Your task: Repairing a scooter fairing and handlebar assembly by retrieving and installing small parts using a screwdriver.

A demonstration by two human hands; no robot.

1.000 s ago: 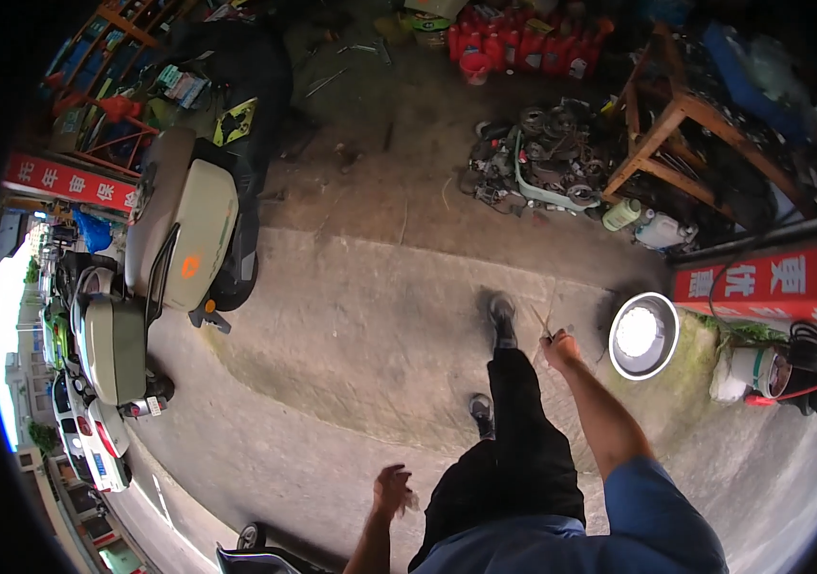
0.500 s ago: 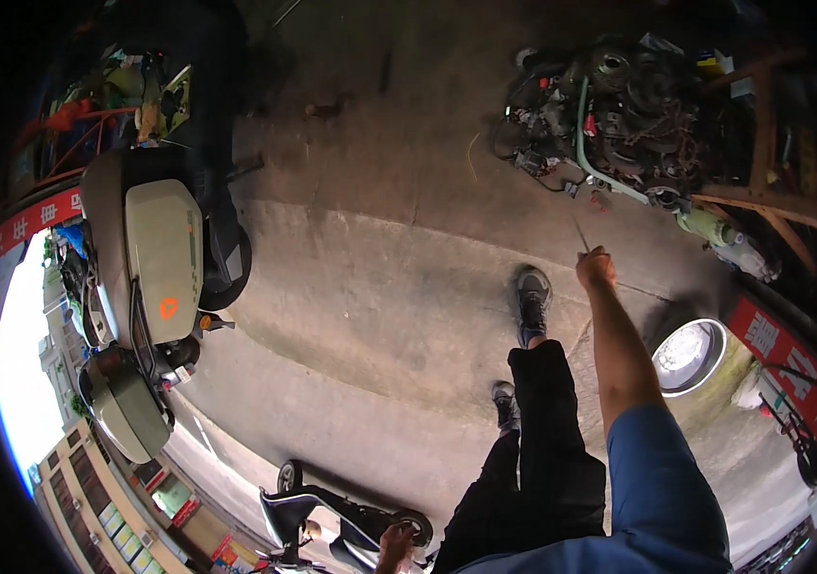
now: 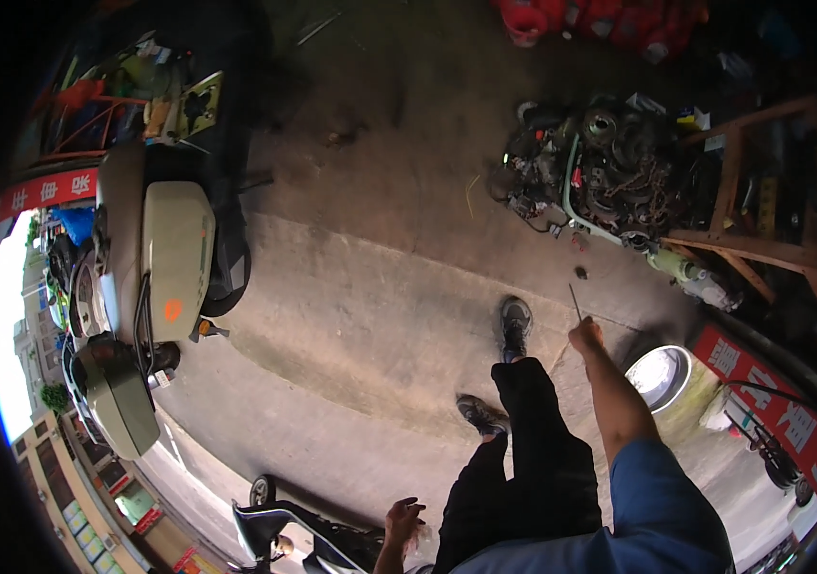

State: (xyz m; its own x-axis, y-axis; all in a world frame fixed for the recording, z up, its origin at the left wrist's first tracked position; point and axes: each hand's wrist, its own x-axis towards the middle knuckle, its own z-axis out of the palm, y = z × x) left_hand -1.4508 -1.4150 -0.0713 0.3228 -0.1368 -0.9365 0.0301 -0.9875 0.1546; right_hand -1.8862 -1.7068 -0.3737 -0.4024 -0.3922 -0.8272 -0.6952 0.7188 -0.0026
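Note:
My right hand (image 3: 586, 337) is closed around a thin, dark, straight shaft (image 3: 576, 300), which points away from me over the floor. The shaft looks like a screwdriver, but its handle is hidden in my fist. Low in the view, my left hand (image 3: 403, 523) hangs beside my leg with its fingers loosely apart, and I see no object in it. Nearest to that hand is a white and black scooter (image 3: 265, 521). Just beyond the shaft's tip lies a small dark piece (image 3: 581, 273) on the concrete.
A pile of greasy metal parts (image 3: 619, 172) lies ahead on the right, beside a wooden frame (image 3: 729, 182). A round white basin (image 3: 659, 376) stands right of my arm, near a red banner (image 3: 762, 397). On the left stands a beige scooter (image 3: 177, 249). Red objects (image 3: 609, 24) show at the far edge.
The view has shifted, bringing red objects in at the far edge. My feet have moved in a step. My left hand has come up further into view; my right still grips the shaft.

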